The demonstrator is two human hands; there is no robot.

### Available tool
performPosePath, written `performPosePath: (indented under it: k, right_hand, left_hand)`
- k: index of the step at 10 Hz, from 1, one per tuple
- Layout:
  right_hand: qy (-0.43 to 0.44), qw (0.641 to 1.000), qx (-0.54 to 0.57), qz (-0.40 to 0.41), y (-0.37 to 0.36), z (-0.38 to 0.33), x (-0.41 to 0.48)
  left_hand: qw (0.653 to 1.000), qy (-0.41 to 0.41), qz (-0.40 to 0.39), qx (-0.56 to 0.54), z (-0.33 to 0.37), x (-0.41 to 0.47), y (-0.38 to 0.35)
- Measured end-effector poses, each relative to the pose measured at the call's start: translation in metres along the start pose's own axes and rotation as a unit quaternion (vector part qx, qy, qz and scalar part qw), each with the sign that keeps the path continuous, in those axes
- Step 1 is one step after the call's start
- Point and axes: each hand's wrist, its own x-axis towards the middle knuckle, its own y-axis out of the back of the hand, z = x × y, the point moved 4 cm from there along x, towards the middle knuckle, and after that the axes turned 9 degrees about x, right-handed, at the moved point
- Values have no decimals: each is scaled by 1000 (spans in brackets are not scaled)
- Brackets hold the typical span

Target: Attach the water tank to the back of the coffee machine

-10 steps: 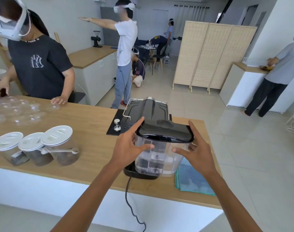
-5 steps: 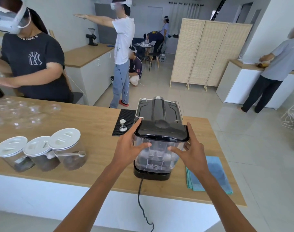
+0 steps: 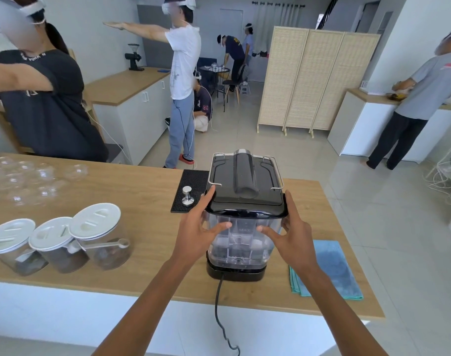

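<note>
The black coffee machine (image 3: 245, 176) stands on the wooden counter (image 3: 142, 196) with its back toward me. A clear water tank (image 3: 241, 242) with a black lid sits upright against that back, resting on the machine's black base. My left hand (image 3: 197, 232) grips the tank's left side, thumb across its near face. My right hand (image 3: 292, 237) holds the right side in the same way. A black power cord (image 3: 219, 304) hangs from the base over the counter's front edge.
Three lidded jars (image 3: 57, 240) stand at the near left, a metal scoop leaning on one. A tamper (image 3: 187, 195) rests on a black mat left of the machine. A blue cloth (image 3: 329, 271) lies at the right. Clear glasses (image 3: 26, 178) fill the far left. Several people stand around.
The tank has gone from tilted and offset to upright and squared against the machine's back, both hands staying on its sides. The person across the counter has raised an arm.
</note>
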Motion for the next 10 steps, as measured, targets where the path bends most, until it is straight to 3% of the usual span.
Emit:
performPosePath:
  k: [8,10]
  right_hand:
    - [-43,997,-64,12,-8,24,-14]
    - [-77,988,-130,32,-8,43,-33]
  left_hand:
    - [999,20,-37,-5,-24,-13,-17]
    - [995,27,-28,93,-48,-37,-17]
